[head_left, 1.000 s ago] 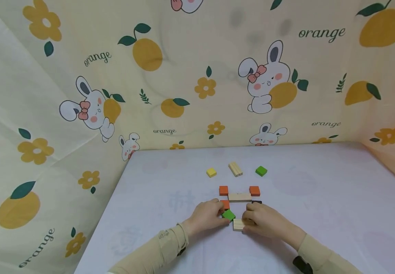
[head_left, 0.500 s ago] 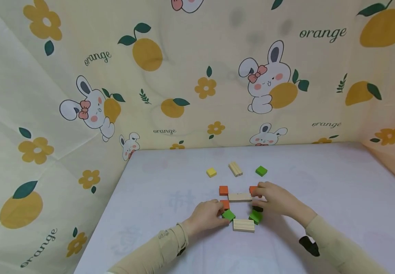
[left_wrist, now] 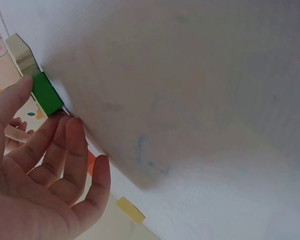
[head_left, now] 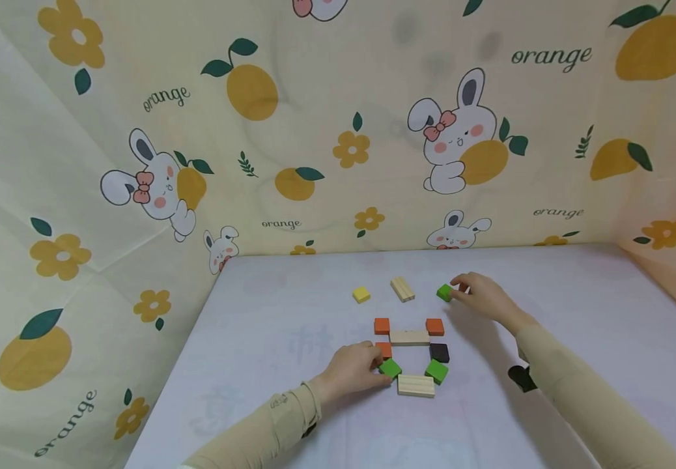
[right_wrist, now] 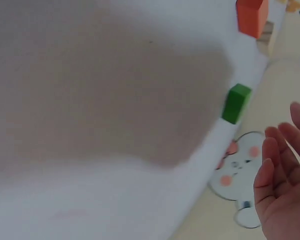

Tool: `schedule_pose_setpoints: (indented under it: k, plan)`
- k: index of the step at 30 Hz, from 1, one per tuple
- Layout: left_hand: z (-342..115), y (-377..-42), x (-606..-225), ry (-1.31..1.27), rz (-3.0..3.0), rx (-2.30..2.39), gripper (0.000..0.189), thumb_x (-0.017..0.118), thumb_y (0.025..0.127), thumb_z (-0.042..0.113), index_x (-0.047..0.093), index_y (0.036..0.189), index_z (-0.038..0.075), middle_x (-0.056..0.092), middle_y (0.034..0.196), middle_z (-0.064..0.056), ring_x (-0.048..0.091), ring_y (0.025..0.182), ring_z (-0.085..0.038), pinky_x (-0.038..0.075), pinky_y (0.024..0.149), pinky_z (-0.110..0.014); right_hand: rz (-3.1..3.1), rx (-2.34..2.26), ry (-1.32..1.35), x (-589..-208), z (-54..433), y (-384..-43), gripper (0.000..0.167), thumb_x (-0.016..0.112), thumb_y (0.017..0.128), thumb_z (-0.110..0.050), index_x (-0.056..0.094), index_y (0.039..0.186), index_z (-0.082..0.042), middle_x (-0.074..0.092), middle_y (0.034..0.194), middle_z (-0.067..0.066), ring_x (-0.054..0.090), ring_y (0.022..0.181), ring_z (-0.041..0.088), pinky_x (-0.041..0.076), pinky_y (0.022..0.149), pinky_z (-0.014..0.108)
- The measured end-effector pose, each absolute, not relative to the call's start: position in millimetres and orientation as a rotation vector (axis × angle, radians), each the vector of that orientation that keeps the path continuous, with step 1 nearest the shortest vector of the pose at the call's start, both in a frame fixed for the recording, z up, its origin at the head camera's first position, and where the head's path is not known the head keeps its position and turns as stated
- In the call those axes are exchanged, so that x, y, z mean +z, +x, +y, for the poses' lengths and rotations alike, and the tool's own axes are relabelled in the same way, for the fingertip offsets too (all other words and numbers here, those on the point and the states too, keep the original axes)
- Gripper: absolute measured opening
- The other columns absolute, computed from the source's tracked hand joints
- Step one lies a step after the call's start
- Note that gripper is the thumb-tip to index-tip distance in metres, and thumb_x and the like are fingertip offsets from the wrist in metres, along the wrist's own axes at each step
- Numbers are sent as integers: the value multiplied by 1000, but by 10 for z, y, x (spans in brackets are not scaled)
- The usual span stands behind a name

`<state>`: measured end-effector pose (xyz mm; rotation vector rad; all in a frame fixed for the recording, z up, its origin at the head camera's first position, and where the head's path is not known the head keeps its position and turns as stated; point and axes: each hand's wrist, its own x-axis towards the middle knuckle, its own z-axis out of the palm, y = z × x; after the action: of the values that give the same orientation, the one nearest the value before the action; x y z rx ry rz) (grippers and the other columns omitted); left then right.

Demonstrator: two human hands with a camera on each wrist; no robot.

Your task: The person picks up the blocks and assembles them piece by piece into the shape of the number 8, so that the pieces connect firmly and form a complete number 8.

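My left hand [head_left: 352, 368] pinches a small green block [left_wrist: 47, 94] between thumb and fingers at the front left of the block arrangement. The fingers [left_wrist: 75, 137] lie at one end of it and the thumb at the other. At the back right, my right hand [head_left: 486, 298] hovers beside another green block [head_left: 445, 292], its fingers loosely bent with nothing between them. In the right wrist view that hand appears apart from the green block [right_wrist: 236, 103]. A wooden plank [head_left: 416, 385] lies at the front, with a third green block [head_left: 437, 371] by its right corner.
Orange blocks [head_left: 381, 326] [head_left: 434, 326] flank a thin wooden plank [head_left: 409, 338]; a black block [head_left: 439, 352] lies on the right side. Further back are a yellow block [head_left: 361, 295] and a slanted wooden plank [head_left: 402, 288]. A printed cloth [head_left: 314, 130] hangs behind the table.
My right hand has left the front plank, passed over the black and right orange blocks, and reached the back right green block. My left hand has stayed in place.
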<state>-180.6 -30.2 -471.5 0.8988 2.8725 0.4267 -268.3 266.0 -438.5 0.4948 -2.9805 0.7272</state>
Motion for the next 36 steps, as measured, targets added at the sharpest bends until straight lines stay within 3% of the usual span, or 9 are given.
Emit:
schedule_pose_setpoints:
  k: [10,16,23,29,36]
  plan:
    - [-311,-1804,-4738,892,2873,410,29,72,77,42,64,86,15,53,74,9,40,60,-1,34,54,-15,-2993,927,277,-4659,2732,-2869,40,50,94,-18,51,125,7,59,107,26,56,95,36,45,82,49]
    - [-305,-1783,-4748,885,2870,404,29,72,77,42,64,85,15,53,74,10,39,60,-1,34,54,-15,-2971,947,250,-4800,2720,-2900,42,47,95,-18,47,127,9,57,109,30,56,98,40,46,81,50]
    - [-304,-1785,-4747,901,2888,389,29,72,77,43,63,84,16,51,73,10,38,59,0,32,53,-16,-2926,956,251,-4838,2665,-2874,39,52,93,-14,51,124,9,59,101,26,56,84,29,47,72,39]
    - [-296,-1798,-4746,902,2889,382,30,72,77,43,62,84,16,50,72,9,38,59,-1,32,52,-16,-2942,976,240,-4844,2647,-2868,39,54,92,-15,54,125,5,58,98,23,51,80,25,40,64,28]
    - [-293,-1812,-4745,902,2879,387,30,71,78,43,63,86,15,52,74,8,39,59,-1,33,53,-16,-3006,1000,209,-4831,2622,-2892,37,54,92,-20,57,122,1,59,101,22,52,82,25,42,67,31]
